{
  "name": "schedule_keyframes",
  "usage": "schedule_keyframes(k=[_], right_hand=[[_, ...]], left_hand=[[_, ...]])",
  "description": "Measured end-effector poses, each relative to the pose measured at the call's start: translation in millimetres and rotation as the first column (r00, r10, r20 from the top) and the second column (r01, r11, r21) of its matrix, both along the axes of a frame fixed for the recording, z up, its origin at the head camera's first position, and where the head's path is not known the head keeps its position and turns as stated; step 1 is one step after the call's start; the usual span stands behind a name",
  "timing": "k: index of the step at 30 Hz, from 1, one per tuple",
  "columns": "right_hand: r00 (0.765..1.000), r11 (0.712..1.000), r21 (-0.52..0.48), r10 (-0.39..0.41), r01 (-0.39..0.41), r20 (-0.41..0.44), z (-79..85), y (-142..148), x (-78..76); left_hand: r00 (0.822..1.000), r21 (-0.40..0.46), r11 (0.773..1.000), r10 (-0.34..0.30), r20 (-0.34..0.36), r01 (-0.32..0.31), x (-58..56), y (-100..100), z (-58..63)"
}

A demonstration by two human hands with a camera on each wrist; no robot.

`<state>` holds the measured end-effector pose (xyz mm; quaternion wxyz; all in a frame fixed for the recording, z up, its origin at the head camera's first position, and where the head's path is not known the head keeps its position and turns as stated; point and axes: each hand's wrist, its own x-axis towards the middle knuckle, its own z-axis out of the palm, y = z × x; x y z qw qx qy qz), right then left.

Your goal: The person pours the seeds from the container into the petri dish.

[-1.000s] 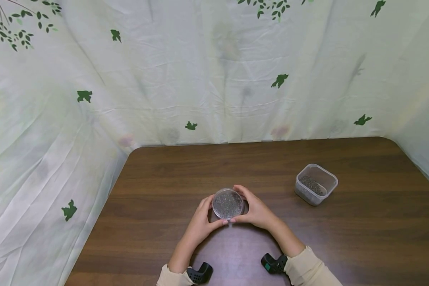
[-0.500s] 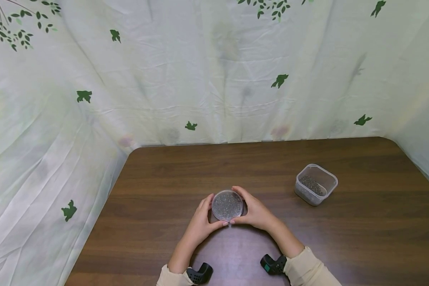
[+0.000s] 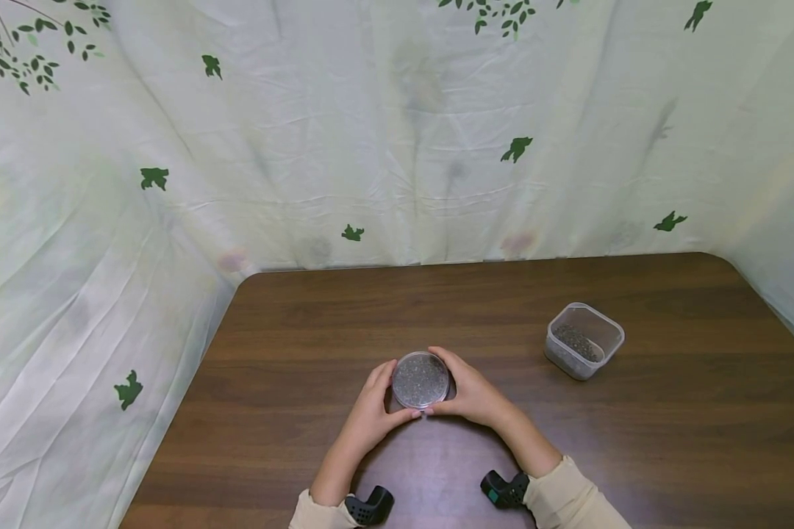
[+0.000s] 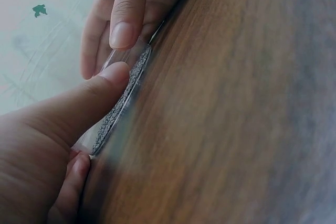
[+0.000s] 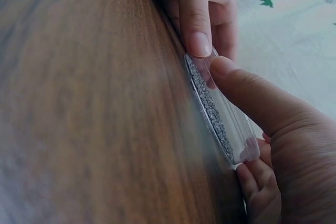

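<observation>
Between my two hands stands a clear round plastic container (image 3: 420, 380) with a thin layer of grey granules across its base. My left hand (image 3: 373, 405) curves round its left side, its thumb along the near wall. From the right, my right hand (image 3: 471, 391) grips the opposite side in the same way. Both thumb tips nearly meet at the front of the container, as the left wrist view also shows. In the right wrist view the clear wall (image 5: 236, 124) rises above the granules, and the base lies right at the tabletop.
A translucent rectangular tub (image 3: 584, 342), partly filled with dark grey granules and a pale object, stands to the right on the brown wooden table (image 3: 370, 308). A white curtain with green leaf and bird prints (image 3: 397, 132) hangs behind the table's far edge.
The round container and the fingers of my right hand have shifted very slightly toward me. Both hands keep their hold, and the tub stays in place.
</observation>
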<state>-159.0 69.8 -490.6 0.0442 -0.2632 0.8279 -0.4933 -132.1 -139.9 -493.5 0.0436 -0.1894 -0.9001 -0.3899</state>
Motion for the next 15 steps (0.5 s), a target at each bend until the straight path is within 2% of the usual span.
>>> schedule_keyframes(k=[9, 15], right_hand=[[1.000, 1.000, -0.017, -0.012, 0.012, 0.009, 0.7, 0.3, 0.5], [0.999, 0.999, -0.019, -0.051, 0.051, -0.001, 2.8, 0.5, 1.9]], left_hand=[[1.000, 0.006, 1.000, -0.003, 0.011, 0.003, 0.3, -0.5, 0.2], [1.000, 0.065, 0.998, -0.014, 0.024, 0.012, 1.1, -2.1, 0.3]])
